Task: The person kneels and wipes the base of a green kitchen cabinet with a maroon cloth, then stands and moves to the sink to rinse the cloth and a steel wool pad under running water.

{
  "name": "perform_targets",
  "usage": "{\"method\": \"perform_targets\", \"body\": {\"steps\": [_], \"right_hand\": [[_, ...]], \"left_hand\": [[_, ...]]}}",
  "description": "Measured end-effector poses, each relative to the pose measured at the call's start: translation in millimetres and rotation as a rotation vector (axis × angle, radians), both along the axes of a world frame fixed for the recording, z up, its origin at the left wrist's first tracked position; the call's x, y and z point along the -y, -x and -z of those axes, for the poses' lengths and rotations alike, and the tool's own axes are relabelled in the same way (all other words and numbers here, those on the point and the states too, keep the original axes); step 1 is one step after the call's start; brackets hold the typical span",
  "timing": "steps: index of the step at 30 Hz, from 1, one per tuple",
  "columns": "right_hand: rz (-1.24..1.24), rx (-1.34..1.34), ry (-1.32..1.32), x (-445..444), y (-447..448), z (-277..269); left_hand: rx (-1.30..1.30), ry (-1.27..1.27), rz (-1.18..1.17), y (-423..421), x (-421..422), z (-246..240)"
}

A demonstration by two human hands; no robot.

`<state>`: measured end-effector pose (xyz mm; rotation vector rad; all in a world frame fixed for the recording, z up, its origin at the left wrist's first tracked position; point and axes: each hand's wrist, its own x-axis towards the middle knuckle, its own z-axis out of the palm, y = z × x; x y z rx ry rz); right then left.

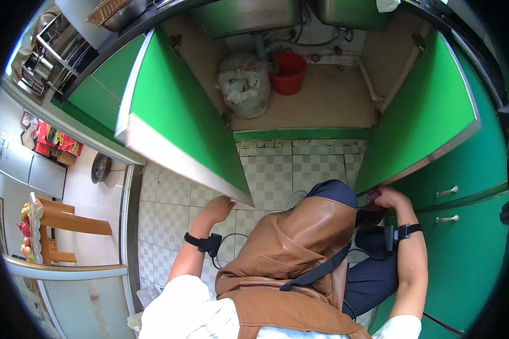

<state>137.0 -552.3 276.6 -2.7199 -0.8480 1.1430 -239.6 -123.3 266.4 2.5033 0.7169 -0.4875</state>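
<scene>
My left hand is beside the lower end of the free edge of the left cabinet door. Its fingers are curled and partly hidden, so I cannot tell whether it grips that edge. Close to the bottom of the right cabinet door, my right hand holds a maroon cloth. Both green doors stand wide apart. Inside the sink cabinet, a clear plastic bag with contents sits left of a red plastic bucket.
Drain pipes run beneath the metal sink basins. My bent knee under a brown apron is between my hands, above the checkered tile floor. Green drawers with handles flank me on the right. A sliding door frame stands at left.
</scene>
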Motion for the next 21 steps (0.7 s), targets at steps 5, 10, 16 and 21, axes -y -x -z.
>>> {"method": "perform_targets", "body": {"steps": [5,10,16,21], "right_hand": [[0.044,-0.165,-0.097,-54,-4,16],[-0.06,-0.027,-0.228,-111,-2,22],[-0.18,0.05,-0.158,-138,2,-13],[-0.206,0.013,0.013,-132,-1,-23]], "left_hand": [[0.127,0.15,0.124,-86,28,19],[0.417,0.253,0.201,-201,27,35],[0.654,0.214,0.085,-308,31,45],[0.723,0.236,-0.113,-348,50,56]]}}
